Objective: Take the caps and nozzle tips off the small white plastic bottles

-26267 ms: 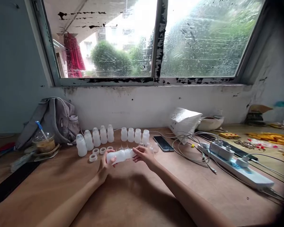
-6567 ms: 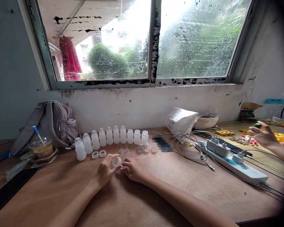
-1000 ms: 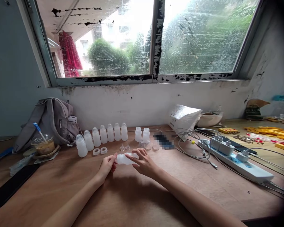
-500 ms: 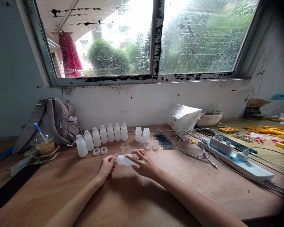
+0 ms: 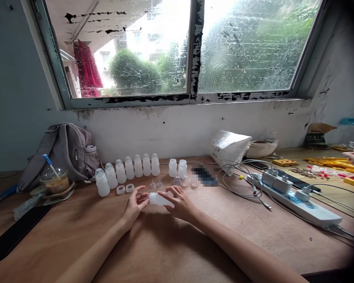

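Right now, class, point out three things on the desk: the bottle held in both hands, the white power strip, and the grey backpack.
bottle [image 5: 161,199], head view, middle of its white body between the hands.
power strip [image 5: 308,209], head view, its flat white top.
backpack [image 5: 65,151], head view, the grey front panel.

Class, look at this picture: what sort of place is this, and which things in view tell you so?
Probably a small home workshop for hand assembly: a wooden worktable under a window, a row of white bottles, and a power strip.
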A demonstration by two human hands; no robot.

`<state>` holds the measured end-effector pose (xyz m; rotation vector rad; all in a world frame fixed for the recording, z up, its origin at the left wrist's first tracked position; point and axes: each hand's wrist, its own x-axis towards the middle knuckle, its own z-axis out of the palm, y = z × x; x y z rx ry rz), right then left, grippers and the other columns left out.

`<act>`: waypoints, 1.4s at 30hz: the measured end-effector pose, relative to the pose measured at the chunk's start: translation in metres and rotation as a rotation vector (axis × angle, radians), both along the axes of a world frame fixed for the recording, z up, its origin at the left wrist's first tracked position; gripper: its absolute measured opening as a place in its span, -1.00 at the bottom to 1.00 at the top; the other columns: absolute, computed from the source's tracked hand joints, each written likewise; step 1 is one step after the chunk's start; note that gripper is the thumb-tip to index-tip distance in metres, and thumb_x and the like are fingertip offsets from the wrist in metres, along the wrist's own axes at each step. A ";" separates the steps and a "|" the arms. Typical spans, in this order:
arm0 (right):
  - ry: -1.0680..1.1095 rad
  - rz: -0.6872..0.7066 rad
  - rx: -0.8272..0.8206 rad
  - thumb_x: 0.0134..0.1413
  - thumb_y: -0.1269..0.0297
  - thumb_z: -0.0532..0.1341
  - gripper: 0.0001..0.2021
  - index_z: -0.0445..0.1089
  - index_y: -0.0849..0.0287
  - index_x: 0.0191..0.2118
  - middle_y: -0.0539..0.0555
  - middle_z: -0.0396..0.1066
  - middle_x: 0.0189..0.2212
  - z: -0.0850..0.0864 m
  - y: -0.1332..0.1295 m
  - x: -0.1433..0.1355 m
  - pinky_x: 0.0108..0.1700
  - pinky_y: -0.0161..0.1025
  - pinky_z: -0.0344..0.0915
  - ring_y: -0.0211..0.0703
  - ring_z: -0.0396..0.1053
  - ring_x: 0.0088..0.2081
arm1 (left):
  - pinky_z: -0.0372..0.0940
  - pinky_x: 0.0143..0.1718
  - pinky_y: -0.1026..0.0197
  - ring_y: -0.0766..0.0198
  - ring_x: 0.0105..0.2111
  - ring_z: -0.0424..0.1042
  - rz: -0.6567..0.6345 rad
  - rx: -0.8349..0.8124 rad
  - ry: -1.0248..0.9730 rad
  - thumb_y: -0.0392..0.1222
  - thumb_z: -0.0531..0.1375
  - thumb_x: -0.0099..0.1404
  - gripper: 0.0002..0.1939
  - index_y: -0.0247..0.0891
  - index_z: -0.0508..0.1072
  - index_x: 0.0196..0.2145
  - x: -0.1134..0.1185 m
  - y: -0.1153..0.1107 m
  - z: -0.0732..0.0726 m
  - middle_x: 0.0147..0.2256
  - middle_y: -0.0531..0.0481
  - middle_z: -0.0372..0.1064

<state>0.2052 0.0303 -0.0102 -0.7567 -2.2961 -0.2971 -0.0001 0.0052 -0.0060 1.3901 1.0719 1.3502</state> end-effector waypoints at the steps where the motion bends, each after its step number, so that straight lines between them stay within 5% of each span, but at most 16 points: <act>1: 0.007 -0.005 0.000 -0.15 0.38 0.22 -0.43 0.12 0.02 0.06 0.12 0.20 -0.22 -0.001 0.001 0.000 -0.16 -0.09 0.16 -0.08 0.14 -0.20 | 0.19 -0.12 0.20 0.18 -0.11 0.29 -0.002 0.044 -0.015 -0.26 0.21 -0.04 -0.49 -0.23 0.23 -0.09 0.000 -0.001 0.001 -0.19 -0.12 0.34; 5: 0.024 -0.009 -0.004 -0.13 0.34 0.22 -0.44 0.12 0.01 0.07 0.12 0.20 -0.21 -0.003 0.003 0.000 -0.16 -0.08 0.17 -0.08 0.15 -0.20 | 0.18 -0.11 0.20 0.14 -0.02 0.20 0.052 0.027 -0.019 -0.19 0.20 0.00 -0.51 -0.21 0.23 -0.07 0.000 -0.004 0.007 -0.03 -0.15 0.22; 10: 0.103 0.049 -0.141 -0.15 0.35 0.22 -0.48 0.18 0.00 0.03 0.13 0.21 -0.21 0.001 -0.005 -0.003 -0.14 -0.05 0.17 -0.07 0.16 -0.18 | 0.27 -0.33 0.23 0.18 -0.29 0.36 -0.107 -0.164 0.006 0.03 0.18 0.03 -0.53 -0.35 0.33 -0.17 0.001 -0.004 0.003 -0.27 -0.17 0.37; 12: 0.215 0.125 -0.373 -0.18 0.31 0.24 -0.49 0.23 0.03 0.00 0.11 0.24 -0.22 0.005 -0.010 -0.004 -0.15 -0.09 0.20 -0.09 0.20 -0.20 | 0.25 -0.31 0.25 0.23 -0.34 0.36 -0.158 -0.127 0.018 0.01 0.19 0.02 -0.58 -0.35 0.37 -0.23 0.002 -0.006 0.003 -0.33 -0.13 0.38; 15: 0.411 0.260 -0.969 -0.18 0.18 0.22 -0.53 0.26 0.13 -0.05 0.09 0.31 -0.30 0.013 -0.017 -0.005 -0.41 -0.25 0.27 -0.20 0.28 -0.39 | 0.23 -0.29 0.28 0.23 -0.31 0.33 -0.177 -0.032 0.034 -0.03 0.25 -0.04 -0.58 -0.31 0.39 -0.24 0.002 -0.012 0.011 -0.32 -0.09 0.37; 18: 0.541 0.414 -1.515 -0.11 0.11 0.12 -0.55 0.24 0.24 -0.08 0.07 0.34 -0.46 0.016 -0.018 -0.005 -0.68 -0.40 0.12 -0.29 0.26 -0.59 | 0.23 -0.33 0.29 0.23 -0.33 0.32 -0.216 0.014 0.092 -0.03 0.26 -0.07 -0.55 -0.29 0.39 -0.22 0.001 -0.019 0.023 -0.33 -0.07 0.36; 28: 0.616 0.555 -2.181 -0.17 0.10 0.01 -0.55 0.21 0.38 -0.20 0.11 0.34 -0.59 0.005 0.000 -0.001 -0.79 -0.46 -0.06 -0.26 0.26 -0.68 | 0.21 -0.25 0.26 0.21 -0.28 0.29 -0.196 0.235 0.223 -0.15 0.23 0.01 -0.66 -0.26 0.42 -0.21 0.004 -0.033 0.036 -0.30 -0.09 0.29; 34: 0.561 0.620 -2.272 -0.13 0.01 -0.02 -0.53 0.20 0.36 -0.24 0.13 0.33 -0.61 0.005 0.003 -0.002 -0.82 -0.45 -0.13 -0.24 0.24 -0.70 | 0.22 -0.25 0.26 0.18 -0.26 0.30 -0.180 0.216 0.178 -0.10 0.25 -0.02 -0.62 -0.28 0.42 -0.21 0.006 -0.031 0.034 -0.29 -0.10 0.30; 39: 0.825 0.684 -1.922 0.02 0.00 -0.05 -0.57 0.20 0.32 -0.21 0.11 0.33 -0.49 0.008 -0.013 -0.020 -0.57 -0.39 0.19 -0.25 0.31 -0.53 | 0.25 -0.32 0.19 0.25 -0.47 0.34 -0.189 0.010 -0.085 0.13 0.11 0.06 -0.52 -0.32 0.36 -0.20 0.024 -0.028 0.017 -0.47 -0.05 0.35; 42: 0.766 0.619 -1.699 0.04 -0.01 -0.02 -0.59 0.22 0.27 -0.21 0.10 0.31 -0.43 0.010 -0.019 -0.025 -0.44 -0.34 0.22 -0.24 0.30 -0.43 | 0.23 -0.30 0.19 0.29 -0.52 0.32 -0.230 -0.046 -0.117 0.08 0.14 0.06 -0.59 -0.33 0.37 -0.29 0.032 -0.029 0.008 -0.53 -0.02 0.34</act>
